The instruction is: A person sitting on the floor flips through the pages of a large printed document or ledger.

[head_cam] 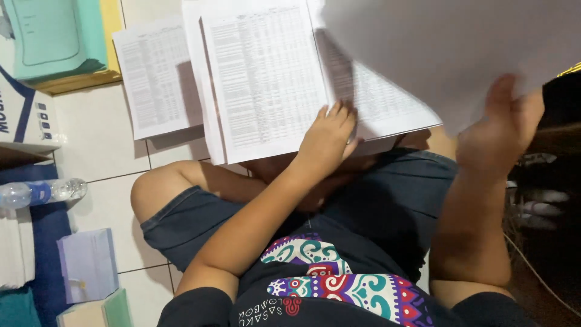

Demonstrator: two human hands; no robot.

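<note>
I sit cross-legged on a tiled floor with a thick stack of printed table sheets (266, 79) on my lap and the floor in front. My left hand (327, 136) rests fingers-down on the lower right part of the stack, pressing the top page. My right hand (502, 124) holds a white sheet (448, 48) lifted up at the upper right, thumb over its lower edge; the sheet is blurred and covers part of the stack. A second printed sheet (154, 75) lies on the floor to the left of the stack.
A teal folder (54, 36) on a wooden board lies at top left. A white and blue box (24, 118), a plastic water bottle (42, 192), a lilac paper pack (88, 263) and a blue mat are at left. Cables lie at right.
</note>
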